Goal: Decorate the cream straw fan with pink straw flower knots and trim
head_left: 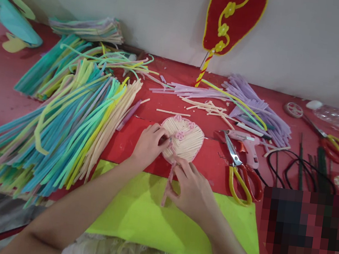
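A small cream fan (190,146) wound from pipe cleaners, with a pink edge and pink pipe-cleaner flowers (180,135), lies flat in front of me. Its pink handle (163,198) points toward me. At the fan's left edge, my left hand (151,143) is closed, thumb and forefinger pinching a thin pink pipe cleaner whose end they partly hide. My right hand (191,187) is closed about the top of the handle, its thumb beside it and its forefinger touching the fan's lower face.
Bundles of coloured pipe cleaners (60,130) fill the left. Purple pipe cleaners (258,109), a pink glue gun (249,147), scissors (238,168) and a cable are at right. A red fan (235,19) stands behind. A yellow-green sheet (146,219) lies under my forearms.
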Tool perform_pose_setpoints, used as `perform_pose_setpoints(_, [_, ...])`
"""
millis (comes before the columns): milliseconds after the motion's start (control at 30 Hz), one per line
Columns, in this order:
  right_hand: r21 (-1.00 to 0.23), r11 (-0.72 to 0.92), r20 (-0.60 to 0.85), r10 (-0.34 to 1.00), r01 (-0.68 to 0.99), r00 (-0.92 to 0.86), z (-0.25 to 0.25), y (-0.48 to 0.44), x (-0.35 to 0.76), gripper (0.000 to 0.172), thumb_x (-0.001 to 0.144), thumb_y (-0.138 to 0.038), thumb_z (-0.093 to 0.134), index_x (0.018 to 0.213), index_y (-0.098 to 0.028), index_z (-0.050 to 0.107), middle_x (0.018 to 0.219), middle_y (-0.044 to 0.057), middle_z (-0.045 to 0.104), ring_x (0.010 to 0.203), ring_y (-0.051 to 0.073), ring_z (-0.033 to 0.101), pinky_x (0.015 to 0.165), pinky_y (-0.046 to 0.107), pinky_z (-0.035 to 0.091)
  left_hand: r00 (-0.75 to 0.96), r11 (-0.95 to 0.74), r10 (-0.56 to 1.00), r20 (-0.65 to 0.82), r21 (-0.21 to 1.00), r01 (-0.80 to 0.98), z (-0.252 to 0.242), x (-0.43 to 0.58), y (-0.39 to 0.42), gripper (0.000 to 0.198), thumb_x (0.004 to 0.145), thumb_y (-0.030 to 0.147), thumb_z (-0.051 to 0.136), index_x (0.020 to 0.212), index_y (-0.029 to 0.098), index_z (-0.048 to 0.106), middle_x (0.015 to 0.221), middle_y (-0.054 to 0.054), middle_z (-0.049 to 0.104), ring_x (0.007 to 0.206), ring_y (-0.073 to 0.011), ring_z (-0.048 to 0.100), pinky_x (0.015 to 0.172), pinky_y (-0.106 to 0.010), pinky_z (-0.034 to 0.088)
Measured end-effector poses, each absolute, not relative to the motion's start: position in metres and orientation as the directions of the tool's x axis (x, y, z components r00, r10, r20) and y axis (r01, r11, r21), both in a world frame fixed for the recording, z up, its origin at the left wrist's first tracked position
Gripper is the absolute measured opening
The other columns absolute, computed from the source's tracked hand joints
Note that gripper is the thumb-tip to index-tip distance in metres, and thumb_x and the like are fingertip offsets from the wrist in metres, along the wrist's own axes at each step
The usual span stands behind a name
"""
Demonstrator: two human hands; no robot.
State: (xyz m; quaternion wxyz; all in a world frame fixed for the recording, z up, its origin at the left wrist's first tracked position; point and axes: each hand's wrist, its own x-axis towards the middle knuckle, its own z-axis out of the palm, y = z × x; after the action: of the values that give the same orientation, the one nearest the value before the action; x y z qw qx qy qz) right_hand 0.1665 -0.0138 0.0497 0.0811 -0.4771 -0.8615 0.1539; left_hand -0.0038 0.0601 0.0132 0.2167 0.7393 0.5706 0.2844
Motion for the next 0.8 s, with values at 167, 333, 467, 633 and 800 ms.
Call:
perform_pose_setpoints(167, [-0.347, 0.494, -0.027, 0.845, 0.797, -0.535, 0.0514, -0.0139, 0.1658, 0.011, 0.074, -0.019, 0.053, 0.085, -0.02, 0.052, 0.111, 0.011, 0.057, 0.092, 0.023, 0.057, 0.06, 0.033, 0.052, 0.189, -0.256, 0.967, 0.173, 0.638, 0.726, 0.0126, -0.0039, 0.0597, 0.005, 0.08, 0.02, 0.057, 0.076, 0.019, 0.056, 0.085, -0.002, 0.056, 0.081, -0.0174, 0.052, 0.072, -0.031, 0.041])
perform_pose_setpoints(333, [-0.376, 0.488, -0.025, 0.844, 0.788, -0.535, 0.0497, -0.0146, 0.1675, 0.011, 0.075, -0.019, 0.054, 0.087, -0.02, 0.052, 0.11, 0.011, 0.056, 0.095, 0.024, 0.057, 0.06, 0.032, 0.053, 0.191, -0.258, 0.966, 0.173, 0.635, 0.728, 0.0125, -0.0037, 0.0602, 0.005, 0.081, 0.021, 0.057, 0.076, 0.019, 0.056, 0.086, -0.002, 0.056, 0.081, -0.0175, 0.052, 0.073, -0.031, 0.041])
perform_pose_setpoints(467, [-0.393, 0.484, -0.02, 0.846, 0.782, -0.533, 0.0484, -0.0149, 0.169, 0.012, 0.076, -0.02, 0.054, 0.088, -0.021, 0.052, 0.111, 0.011, 0.056, 0.094, 0.023, 0.058, 0.058, 0.032, 0.053, 0.192, -0.257, 0.967, 0.17, 0.627, 0.736, 0.0138, -0.0032, 0.0597, 0.005, 0.081, 0.02, 0.057, 0.076, 0.019, 0.056, 0.086, -0.002, 0.056, 0.082, -0.0178, 0.053, 0.073, -0.032, 0.041])
perform_pose_setpoints(633, [-0.409, 0.476, -0.03, 0.846, 0.779, -0.533, 0.0488, -0.0148, 0.1694, 0.012, 0.076, -0.02, 0.055, 0.087, -0.021, 0.052, 0.114, 0.01, 0.056, 0.093, 0.023, 0.058, 0.058, 0.031, 0.052, 0.196, -0.258, 0.966, 0.168, 0.595, 0.761, 0.0146, -0.0021, 0.058, 0.004, 0.081, 0.021, 0.056, 0.077, 0.02, 0.055, 0.087, -0.003, 0.057, 0.084, -0.0185, 0.053, 0.074, -0.033, 0.041])
perform_pose_setpoints(800, [-0.417, 0.459, -0.049, 0.85, 0.785, -0.524, 0.0508, -0.0149, 0.169, 0.01, 0.076, -0.02, 0.055, 0.086, -0.021, 0.052, 0.116, 0.01, 0.056, 0.093, 0.023, 0.059, 0.059, 0.031, 0.053, 0.113, -0.197, 0.98, 0.163, 0.727, 0.658, 0.0121, -0.006, 0.0611, 0.006, 0.083, 0.016, 0.052, 0.086, 0.02, 0.056, 0.088, -0.002, 0.06, 0.084, -0.0165, 0.056, 0.077, -0.031, 0.044])
